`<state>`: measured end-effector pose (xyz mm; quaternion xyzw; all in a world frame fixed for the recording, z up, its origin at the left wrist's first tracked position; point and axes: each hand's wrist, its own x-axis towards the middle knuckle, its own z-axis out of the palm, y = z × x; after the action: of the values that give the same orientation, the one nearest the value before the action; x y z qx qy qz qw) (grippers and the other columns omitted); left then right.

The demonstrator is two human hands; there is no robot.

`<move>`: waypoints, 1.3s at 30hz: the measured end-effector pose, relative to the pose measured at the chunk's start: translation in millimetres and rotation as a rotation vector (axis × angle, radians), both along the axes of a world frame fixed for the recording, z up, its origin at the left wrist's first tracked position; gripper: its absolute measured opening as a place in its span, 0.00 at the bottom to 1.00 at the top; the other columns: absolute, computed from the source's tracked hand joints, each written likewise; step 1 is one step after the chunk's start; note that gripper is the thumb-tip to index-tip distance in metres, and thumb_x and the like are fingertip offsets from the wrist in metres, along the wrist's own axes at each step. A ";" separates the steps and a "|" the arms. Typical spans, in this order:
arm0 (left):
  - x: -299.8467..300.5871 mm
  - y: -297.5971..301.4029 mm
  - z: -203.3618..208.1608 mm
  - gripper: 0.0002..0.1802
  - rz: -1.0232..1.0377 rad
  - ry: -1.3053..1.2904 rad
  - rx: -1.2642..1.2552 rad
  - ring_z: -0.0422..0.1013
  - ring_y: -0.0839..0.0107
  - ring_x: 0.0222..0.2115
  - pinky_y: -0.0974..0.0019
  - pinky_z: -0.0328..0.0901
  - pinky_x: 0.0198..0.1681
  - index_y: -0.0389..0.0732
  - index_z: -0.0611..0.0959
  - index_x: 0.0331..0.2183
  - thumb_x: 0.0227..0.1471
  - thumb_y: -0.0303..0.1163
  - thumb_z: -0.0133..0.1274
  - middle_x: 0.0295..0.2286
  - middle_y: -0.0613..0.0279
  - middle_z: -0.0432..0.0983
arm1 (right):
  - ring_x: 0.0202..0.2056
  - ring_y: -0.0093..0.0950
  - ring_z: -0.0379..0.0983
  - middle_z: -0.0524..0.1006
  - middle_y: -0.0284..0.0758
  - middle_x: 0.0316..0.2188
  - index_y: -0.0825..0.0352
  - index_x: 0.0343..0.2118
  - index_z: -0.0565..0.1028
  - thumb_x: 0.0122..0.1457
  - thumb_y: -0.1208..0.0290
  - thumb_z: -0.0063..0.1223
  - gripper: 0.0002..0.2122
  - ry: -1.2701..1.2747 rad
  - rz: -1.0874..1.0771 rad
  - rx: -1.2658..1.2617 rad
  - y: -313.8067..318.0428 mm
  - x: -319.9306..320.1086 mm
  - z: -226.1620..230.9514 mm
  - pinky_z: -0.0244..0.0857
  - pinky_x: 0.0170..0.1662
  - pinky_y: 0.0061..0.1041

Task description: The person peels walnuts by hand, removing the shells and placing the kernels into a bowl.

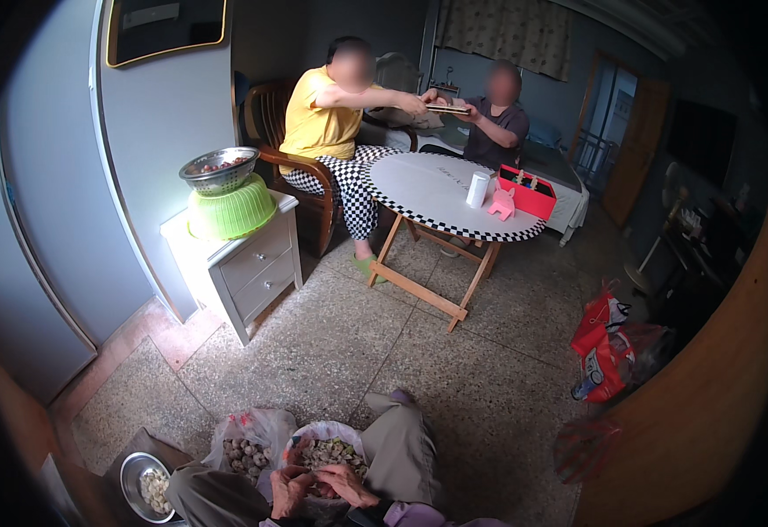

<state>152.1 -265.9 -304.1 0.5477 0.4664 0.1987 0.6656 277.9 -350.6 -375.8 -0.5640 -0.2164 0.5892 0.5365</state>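
While hands point(346, 486) overlap the tub point(327, 426) (near edge), floor point(322, 351) spreads ahead.

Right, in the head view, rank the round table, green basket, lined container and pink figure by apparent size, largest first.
Round table
Green basket and lined container (partly hidden): too alike to rank
Pink figure

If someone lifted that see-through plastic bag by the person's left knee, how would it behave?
The plastic bag would probably sag and fold, since its thin walls look crumpled. The weight would likely hang low, with grey-brown lumps heaped inside; being roundish, they might roll out if it tipped.
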 end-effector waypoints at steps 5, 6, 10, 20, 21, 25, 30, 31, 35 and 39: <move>-4.9 3.5 -15.9 0.10 0.017 -0.019 -0.014 0.70 0.76 0.18 0.72 0.63 0.22 0.28 0.83 0.26 0.45 0.28 0.58 0.19 0.60 0.77 | 0.24 0.17 0.71 0.78 0.30 0.26 0.70 0.41 0.76 0.62 0.63 0.49 0.14 0.113 0.009 -0.014 0.7 1.3 3.2 0.67 0.29 0.18; -2.3 1.7 -8.0 0.10 0.014 -0.018 -0.016 0.70 0.76 0.18 0.72 0.63 0.22 0.28 0.83 0.26 0.45 0.28 0.58 0.19 0.60 0.77 | 0.24 0.16 0.71 0.77 0.29 0.27 0.70 0.40 0.76 0.63 0.62 0.49 0.14 0.147 0.013 -0.013 0.0 2.2 0.7 0.67 0.29 0.17; -1.8 1.7 -0.6 0.10 0.036 -0.073 -0.007 0.71 0.75 0.16 0.72 0.63 0.21 0.28 0.83 0.25 0.45 0.28 0.58 0.18 0.59 0.77 | 0.24 0.16 0.71 0.78 0.30 0.28 0.70 0.40 0.76 0.62 0.61 0.49 0.15 0.132 0.052 0.004 1.1 3.1 -1.4 0.67 0.30 0.17; 5.0 -0.3 15.0 0.09 -0.033 -0.023 -0.003 0.76 0.66 0.18 0.69 0.70 0.22 0.23 0.80 0.26 0.46 0.22 0.58 0.19 0.52 0.77 | 0.27 0.16 0.69 0.76 0.30 0.28 0.71 0.46 0.74 0.60 0.70 0.44 0.14 0.123 0.099 0.100 -4.3 1.2 -8.9 0.64 0.32 0.16; 6.2 -1.5 16.5 0.09 -0.031 -0.022 -0.004 0.76 0.66 0.18 0.69 0.70 0.22 0.23 0.80 0.26 0.46 0.22 0.58 0.19 0.52 0.77 | 0.26 0.15 0.67 0.75 0.29 0.27 0.71 0.45 0.74 0.60 0.72 0.43 0.14 0.108 0.088 0.133 -4.9 0.2 -8.6 0.63 0.31 0.15; 6.8 -3.4 10.0 0.11 -0.059 -0.041 -0.014 0.76 0.68 0.20 0.70 0.70 0.23 0.23 0.79 0.27 0.46 0.24 0.59 0.21 0.52 0.78 | 0.24 0.14 0.63 0.72 0.27 0.25 0.70 0.46 0.74 0.58 0.75 0.41 0.15 0.037 0.111 0.100 -2.1 -0.6 -5.7 0.60 0.28 0.15; 5.5 -2.4 3.1 0.11 -0.013 -0.006 0.004 0.71 0.75 0.18 0.72 0.63 0.22 0.29 0.83 0.24 0.42 0.30 0.63 0.17 0.60 0.77 | 0.23 0.14 0.63 0.72 0.27 0.24 0.71 0.47 0.74 0.57 0.77 0.40 0.16 0.069 0.051 0.040 -1.6 -2.1 13.2 0.58 0.26 0.14; 4.7 -0.7 3.1 0.10 -0.015 0.009 0.017 0.71 0.74 0.18 0.72 0.64 0.23 0.29 0.82 0.24 0.43 0.28 0.61 0.18 0.59 0.77 | 0.23 0.14 0.63 0.72 0.27 0.24 0.71 0.47 0.74 0.57 0.77 0.40 0.16 0.069 0.049 0.039 -1.8 -1.8 8.7 0.58 0.26 0.14; 3.6 0.3 16.5 0.09 0.066 -0.069 -0.049 0.71 0.75 0.18 0.73 0.62 0.22 0.29 0.83 0.23 0.43 0.27 0.57 0.18 0.60 0.77 | 0.24 0.15 0.64 0.74 0.29 0.26 0.71 0.49 0.73 0.57 0.77 0.41 0.17 0.185 0.025 0.029 -4.4 -1.1 -6.2 0.59 0.27 0.14; -4.1 9.6 -15.1 0.10 0.143 -0.145 -0.121 0.71 0.73 0.17 0.73 0.64 0.24 0.27 0.82 0.24 0.44 0.26 0.53 0.19 0.56 0.78 | 0.28 0.18 0.71 0.77 0.33 0.30 0.73 0.52 0.70 0.60 0.76 0.42 0.17 0.205 0.044 0.042 -3.6 1.2 2.5 0.64 0.30 0.15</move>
<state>148.0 -256.3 -319.1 0.4562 0.4661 0.2561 0.7135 279.1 -354.2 -373.3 -0.4844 -0.1851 0.6507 0.5546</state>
